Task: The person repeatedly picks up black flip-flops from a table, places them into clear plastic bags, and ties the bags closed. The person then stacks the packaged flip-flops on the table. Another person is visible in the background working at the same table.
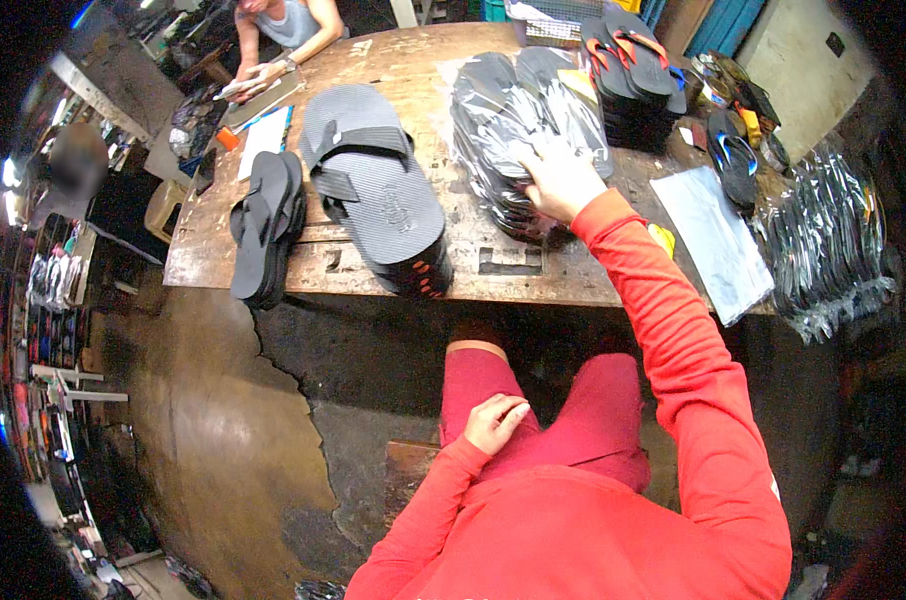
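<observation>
My right hand (561,178) lies on the near right part of a tall stack of flip-flops in clear plastic bags (490,127). Its fingers touch the shiny plastic; whether they pinch it cannot be seen. On my thigh rests my left hand (492,426), holding nothing, its fingers lightly bent. Left of the bagged stack stands a pile of large grey ribbed sandals (393,202) with black straps. A narrower stack of dark flip-flops (269,225) is farther left, reaching over the table's front edge. A flat, whitish plastic bag (715,240) lies right of my right forearm.
Black flip-flops with orange straps (633,52) are piled at the back right of the worn wooden table (220,255). A large bundle of bagged items (828,240) sits at the right end. Across the table, a person (288,37) handles something pale. A notebook (267,142) lies nearby.
</observation>
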`<state>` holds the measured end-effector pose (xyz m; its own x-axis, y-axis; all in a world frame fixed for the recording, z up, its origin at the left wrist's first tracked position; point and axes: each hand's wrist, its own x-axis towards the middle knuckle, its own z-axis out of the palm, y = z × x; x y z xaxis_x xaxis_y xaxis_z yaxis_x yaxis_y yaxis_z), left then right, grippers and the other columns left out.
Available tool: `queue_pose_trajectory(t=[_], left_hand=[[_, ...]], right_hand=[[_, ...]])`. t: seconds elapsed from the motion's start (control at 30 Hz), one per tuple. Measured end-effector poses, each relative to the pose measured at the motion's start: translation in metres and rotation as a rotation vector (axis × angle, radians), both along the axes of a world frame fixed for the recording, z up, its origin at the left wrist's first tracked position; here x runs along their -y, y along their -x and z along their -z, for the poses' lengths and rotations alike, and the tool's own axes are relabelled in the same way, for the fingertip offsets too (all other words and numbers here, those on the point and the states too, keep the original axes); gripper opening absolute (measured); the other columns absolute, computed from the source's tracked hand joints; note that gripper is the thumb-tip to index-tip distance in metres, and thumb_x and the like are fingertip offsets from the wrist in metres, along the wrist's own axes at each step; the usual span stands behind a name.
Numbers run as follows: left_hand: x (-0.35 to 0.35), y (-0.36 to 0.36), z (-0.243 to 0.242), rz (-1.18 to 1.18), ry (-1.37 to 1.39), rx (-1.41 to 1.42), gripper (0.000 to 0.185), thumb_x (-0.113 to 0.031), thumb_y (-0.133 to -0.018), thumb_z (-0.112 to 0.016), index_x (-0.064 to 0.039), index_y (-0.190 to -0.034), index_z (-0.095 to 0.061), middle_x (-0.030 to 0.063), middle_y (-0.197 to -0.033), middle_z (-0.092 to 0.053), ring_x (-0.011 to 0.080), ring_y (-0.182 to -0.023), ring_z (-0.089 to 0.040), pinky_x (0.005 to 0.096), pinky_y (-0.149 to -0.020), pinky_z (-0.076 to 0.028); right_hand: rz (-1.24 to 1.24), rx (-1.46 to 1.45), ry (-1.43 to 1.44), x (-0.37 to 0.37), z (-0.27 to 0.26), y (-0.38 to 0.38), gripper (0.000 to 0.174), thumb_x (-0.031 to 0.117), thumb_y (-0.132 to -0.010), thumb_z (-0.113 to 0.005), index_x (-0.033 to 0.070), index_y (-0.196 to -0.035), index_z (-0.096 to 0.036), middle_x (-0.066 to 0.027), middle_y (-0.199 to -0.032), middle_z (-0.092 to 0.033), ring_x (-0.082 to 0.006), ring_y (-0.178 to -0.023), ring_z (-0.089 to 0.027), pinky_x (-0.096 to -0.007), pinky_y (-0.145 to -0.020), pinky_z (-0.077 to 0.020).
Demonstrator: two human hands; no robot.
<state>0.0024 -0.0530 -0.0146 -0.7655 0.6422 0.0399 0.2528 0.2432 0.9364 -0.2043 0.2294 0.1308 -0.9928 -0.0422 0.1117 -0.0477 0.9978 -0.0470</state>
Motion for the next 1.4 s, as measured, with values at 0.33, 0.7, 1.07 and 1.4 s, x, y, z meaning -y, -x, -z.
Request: queue_pose_trajectory(t=[0.33,0.7,1.07,1.4], left_hand=[[-0.045,0.051,-0.059,0.013,-0.022,-0.346,0.015,-0.006,-0.085,-0.069,-0.001,-0.099,-0.069,0.0152,-0.093,-0.065,0.0298,-0.085,-0.064,0.0364,-0.076,-0.052],[-0.107,0.008,-0.054,0.328,-0.012,-0.292,0.012,-0.006,-0.085,-0.069,-0.004,-0.096,-0.072,0.0114,-0.096,-0.065,0.0245,-0.089,-0.065,0.0324,-0.078,-0.052],[-0.257,0.068,-0.041,0.018,-0.242,0.379,0.082,-0.019,-0.076,-0.083,-0.004,-0.141,-0.036,0.0171,-0.126,-0.050,0.0195,-0.099,-0.059,0.0306,-0.078,-0.054],[-0.251,0.084,-0.013,-0.418,-0.067,0.142,0.021,-0.017,-0.098,-0.056,0.000,-0.093,-0.067,0.0088,-0.074,-0.064,0.0191,-0.057,-0.062,0.0329,-0.049,-0.050]], right_hand=[[0.354,-0.678,0.111,-0.074,0.034,-0.157,0.038,0.023,-0.080,-0.075,0.007,-0.114,-0.068,-0.0161,-0.115,-0.060,-0.0317,-0.102,-0.056,-0.0404,-0.091,-0.0460],[1.317,-0.273,-0.050,-0.293,0.125,-0.285,0.019,0.028,-0.081,-0.071,0.021,-0.098,-0.072,-0.0086,-0.113,-0.056,-0.0301,-0.114,-0.049,-0.0529,-0.092,-0.0399],[-0.442,-0.464,0.172,-0.067,0.072,-0.291,0.026,0.008,-0.068,-0.070,0.009,-0.093,-0.063,-0.0073,-0.087,-0.054,-0.0247,-0.077,-0.056,-0.0363,-0.064,-0.0463],[0.557,-0.482,0.064,-0.176,0.090,-0.284,0.032,0.018,-0.085,-0.065,0.007,-0.115,-0.065,-0.0199,-0.125,-0.055,-0.0409,-0.113,-0.052,-0.0462,-0.097,-0.0432]])
